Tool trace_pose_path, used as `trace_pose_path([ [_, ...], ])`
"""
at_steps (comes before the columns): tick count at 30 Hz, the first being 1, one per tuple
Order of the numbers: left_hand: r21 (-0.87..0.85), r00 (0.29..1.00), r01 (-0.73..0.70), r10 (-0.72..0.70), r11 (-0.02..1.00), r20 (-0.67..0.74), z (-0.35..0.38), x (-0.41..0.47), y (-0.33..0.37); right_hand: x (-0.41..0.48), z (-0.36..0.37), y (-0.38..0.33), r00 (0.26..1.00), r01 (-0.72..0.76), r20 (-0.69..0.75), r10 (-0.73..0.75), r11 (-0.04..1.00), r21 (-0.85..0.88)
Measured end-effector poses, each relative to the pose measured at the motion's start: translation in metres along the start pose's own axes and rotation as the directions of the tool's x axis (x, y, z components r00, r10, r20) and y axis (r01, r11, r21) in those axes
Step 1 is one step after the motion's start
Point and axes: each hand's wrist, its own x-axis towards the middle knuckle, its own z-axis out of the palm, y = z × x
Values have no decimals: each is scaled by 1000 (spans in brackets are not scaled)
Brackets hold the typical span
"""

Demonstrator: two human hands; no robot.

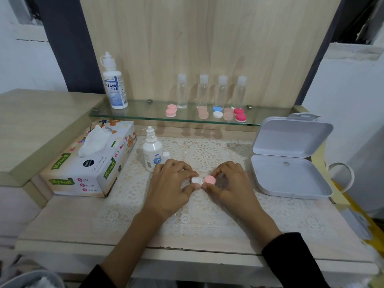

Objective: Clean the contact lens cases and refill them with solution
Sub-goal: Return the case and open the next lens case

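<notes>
— Black sleeves point(291, 260) at the bottom edge, two of them, with bare forearms reaching forward. What are the hands doing?
— The left hand point(172, 183) has its fingers curled and pinches the white lid point(196, 180) of a lens case point(202, 181). The right hand point(230, 183) pinches the pink lid point(209, 180) the same way. Both lids are round and flat-topped, side by side. I cannot tell whether the case rests on the mat or is lifted off it
— What mat?
— A cream lace mat point(207, 217), all openwork circles, spread on a pale wood-grain table point(83, 231)
— And close to the hands?
— One small white plastic bottle point(152, 152) with a ribbed nozzle stands just behind the left hand, with a little white cap point(166, 155) beside it. Left of that is one cardboard tissue box point(91, 167) with a crumpled sheet poking out of the top. To the right is one smooth white hinged box point(288, 163) with rounded corners, its lid standing open
— Further back?
— A glass shelf point(145, 113) on small metal clips against a wooden panel. One tall white bottle point(115, 84) stands at its left end, and four clear bottles point(182, 91) with frosted caps stand in a row. In front of them lie five cases: a pink case point(171, 110), a peach case point(203, 112), a blue-and-white case point(217, 112), a second peach case point(228, 113) and a red case point(239, 114)
</notes>
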Motion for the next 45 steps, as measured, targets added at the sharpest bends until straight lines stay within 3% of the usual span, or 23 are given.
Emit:
trace_pose_path([
  [4, 2, 1000, -2, 2, 1000, -1, 0, 0, 0, -2, -1, -1, 1000, 21, -3, -21, 995, 95],
  [8, -17, 1000, 3, -3, 1000, 1, 0, -1, 0, 0, -2, 3, 994, -51, -84, 64, 988, 149],
  [15, -69, 1000, 3, -2, 998, 20, -1, -1, 1, 4, 1, 10, 999, -34, -34, 31, 994, -99],
  [20, -104, 1000, -10, 12, 995, 20, 0, -1, 1, 5, 3, 13, 1000, -11, -1, 11, 983, -182],
  [25, -122, 999, -19, 24, 992, 40, 0, 1, 1, 1, -1, 3, 999, -41, 30, 43, 996, -77],
  [45, -68, 984, 108, -97, 992, 148, 3, -2, 1, -1, -3, 3, 1000, 26, -4, -26, 1000, -15],
])
